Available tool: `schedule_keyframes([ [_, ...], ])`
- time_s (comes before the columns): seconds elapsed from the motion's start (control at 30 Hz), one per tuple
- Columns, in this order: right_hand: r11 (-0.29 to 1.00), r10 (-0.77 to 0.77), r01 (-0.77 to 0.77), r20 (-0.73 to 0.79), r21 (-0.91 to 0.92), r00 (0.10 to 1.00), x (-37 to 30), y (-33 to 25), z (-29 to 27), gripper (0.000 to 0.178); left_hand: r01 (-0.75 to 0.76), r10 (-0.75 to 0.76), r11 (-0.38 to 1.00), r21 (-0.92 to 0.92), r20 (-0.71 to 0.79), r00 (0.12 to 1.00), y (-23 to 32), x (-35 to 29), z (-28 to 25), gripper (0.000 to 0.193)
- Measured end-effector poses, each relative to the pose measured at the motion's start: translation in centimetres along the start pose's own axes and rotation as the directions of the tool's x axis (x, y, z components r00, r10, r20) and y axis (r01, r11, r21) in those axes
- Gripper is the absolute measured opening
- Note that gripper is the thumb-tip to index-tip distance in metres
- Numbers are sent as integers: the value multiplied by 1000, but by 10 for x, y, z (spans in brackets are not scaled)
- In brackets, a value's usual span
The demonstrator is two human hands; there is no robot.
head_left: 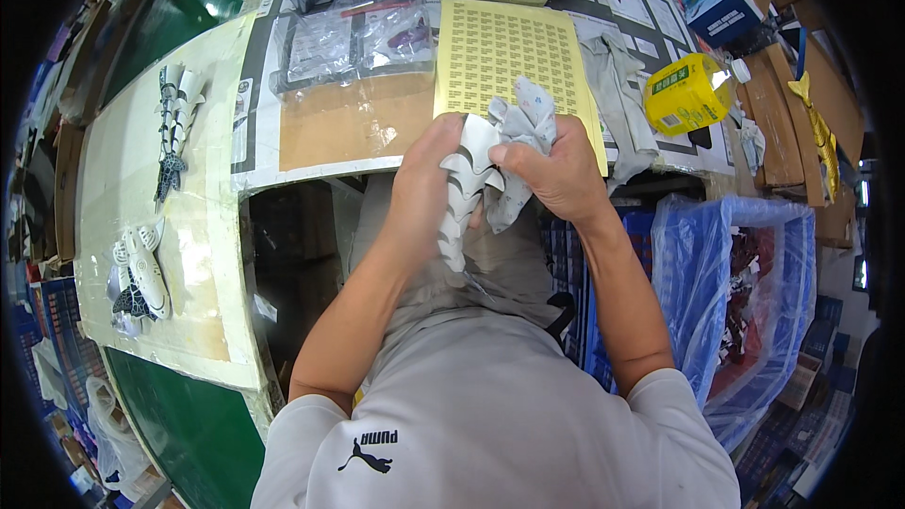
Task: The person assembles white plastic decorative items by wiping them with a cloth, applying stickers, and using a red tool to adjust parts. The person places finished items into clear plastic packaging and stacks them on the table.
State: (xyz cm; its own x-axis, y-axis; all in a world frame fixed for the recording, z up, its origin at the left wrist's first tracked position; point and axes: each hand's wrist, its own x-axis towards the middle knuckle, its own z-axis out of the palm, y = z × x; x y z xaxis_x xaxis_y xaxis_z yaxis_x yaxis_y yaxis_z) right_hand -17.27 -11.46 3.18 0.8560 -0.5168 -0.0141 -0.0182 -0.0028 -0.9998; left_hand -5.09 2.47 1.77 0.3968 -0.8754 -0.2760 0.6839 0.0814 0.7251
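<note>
From where I'm standing, the person's left hand (pixel 429 170) is gripping a white segmented piece (pixel 462 193) along its left side, while the right hand (pixel 561 174) is clutching a bunched patterned cloth (pixel 522 123), its thumb bearing on the place where cloth and piece are meeting. The piece is hanging between both hands, above the lap, by the near edge of the tabletop (pixel 212 335). I'd judge the cloth work to be under way on this one, and not finished, as both hands are busy at it. On the left, a striped black-and-white piece (pixel 172 141) is lying farther off and a small group of white and patterned parts (pixel 141 273) is lying nearer; whether these are done or waiting, I can't tell. The fingers are hiding the piece's upper left edge, the cloth is covering some of its right side, and its thin lower tip is fading against the trousers. The left hand is blurring slightly, and the piece's underside is facing away from me.
</note>
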Motion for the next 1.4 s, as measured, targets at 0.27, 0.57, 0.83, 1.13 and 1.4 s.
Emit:
schedule_keyframes([
  [0.27,999,1,-2,24,48,1000,0,1,1,25,-6,6,1000,-2,-10,1000,0,-1,0,35],
  [0.57,999,20,-22,41,48,999,4,-1,3,24,-17,17,1000,19,-31,999,-2,1,-5,37],
  [0.83,991,29,-25,34,-133,999,9,-8,8,22,36,-39,998,-58,-46,998,-3,-2,-15,36],
  [1.13,181,-302,-3,-58,-984,952,73,-26,-50,41,13,-74,950,-311,-185,980,20,-6,-37,62],
  [1.4,678,-223,188,46,-711,974,189,-8,25,46,-240,185,910,-337,-189,964,57,4,-77,44],
])
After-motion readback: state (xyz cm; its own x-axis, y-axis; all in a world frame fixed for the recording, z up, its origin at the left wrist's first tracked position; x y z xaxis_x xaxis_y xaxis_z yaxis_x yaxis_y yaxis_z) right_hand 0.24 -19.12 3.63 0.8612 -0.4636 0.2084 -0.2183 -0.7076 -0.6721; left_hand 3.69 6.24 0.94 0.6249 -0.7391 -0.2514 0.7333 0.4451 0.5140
